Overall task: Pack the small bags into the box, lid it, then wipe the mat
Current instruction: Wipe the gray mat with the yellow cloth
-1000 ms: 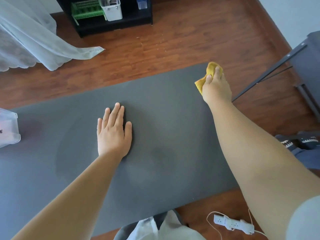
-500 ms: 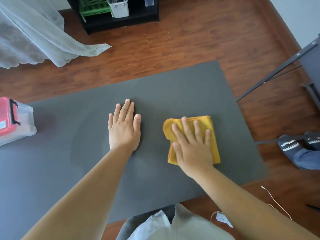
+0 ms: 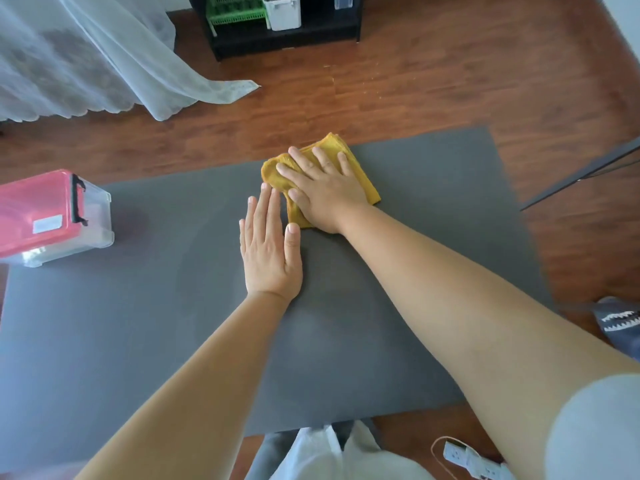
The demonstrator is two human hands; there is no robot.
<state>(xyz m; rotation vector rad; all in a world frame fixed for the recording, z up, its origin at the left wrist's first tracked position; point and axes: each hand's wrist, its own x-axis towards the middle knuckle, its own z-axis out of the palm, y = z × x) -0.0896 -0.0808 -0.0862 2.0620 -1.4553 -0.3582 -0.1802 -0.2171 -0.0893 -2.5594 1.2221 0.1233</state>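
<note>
The yellow cloth (image 3: pixel 360 178) has travelled from the middle of the grey mat (image 3: pixel 433 237) up to its far edge since half a second ago, and the right hand (image 3: pixel 323 192) has gone with it. That hand lies flat on the folded cloth, fingers spread and straight, pressing down instead of gripping, probably so the whole pad drags across the foam. The left hand (image 3: pixel 270 251) rests palm-down on the bare mat just beside the cloth, fingers straight and together, holding nothing; I take it as a brace to keep the mat from sliding on the wooden floor (image 3: pixel 433 91). The clear storage box (image 3: pixel 55 220) sits at the mat's left edge with its red lid (image 3: pixel 34 209) on and the black latch down, well away from the wiping. Packing and lidding look done; wiping is under way.
</note>
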